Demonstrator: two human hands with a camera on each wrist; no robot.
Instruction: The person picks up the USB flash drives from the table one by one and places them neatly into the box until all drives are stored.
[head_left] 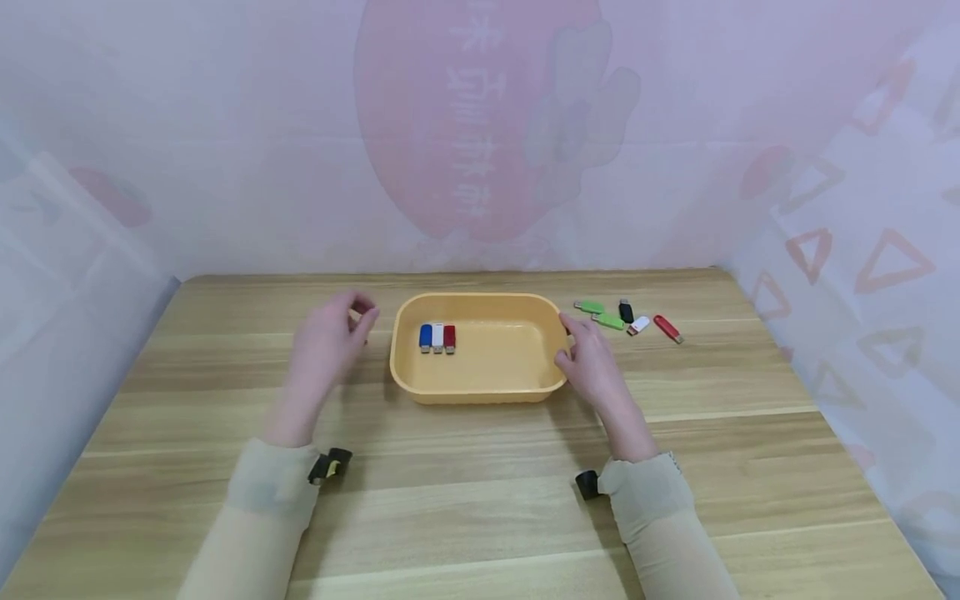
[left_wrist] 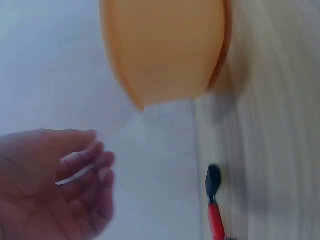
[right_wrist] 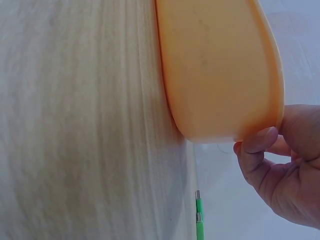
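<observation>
An orange tray (head_left: 480, 392) sits mid-table with a blue stick (head_left: 426, 337), a white stick (head_left: 438, 337) and a red stick (head_left: 449, 337) side by side in its left part. My left hand (head_left: 358, 318) hovers a little left of the tray, fingers loosely curled, holding nothing; the left wrist view shows the hand (left_wrist: 97, 165) apart from the tray (left_wrist: 165, 50). My right hand (head_left: 566, 338) is at the tray's right end. In the right wrist view the thumb (right_wrist: 256, 145) touches the tray's (right_wrist: 220, 70) outer wall, and the fingers stay relaxed behind it.
Loose sticks lie right of the tray: two green sticks (head_left: 600, 313), a black stick (head_left: 626, 312), a white one (head_left: 639, 325) and a red one (head_left: 667, 328). Green sticks (right_wrist: 199, 220) also show in the right wrist view. Pale curtains enclose the wooden table (head_left: 480, 500).
</observation>
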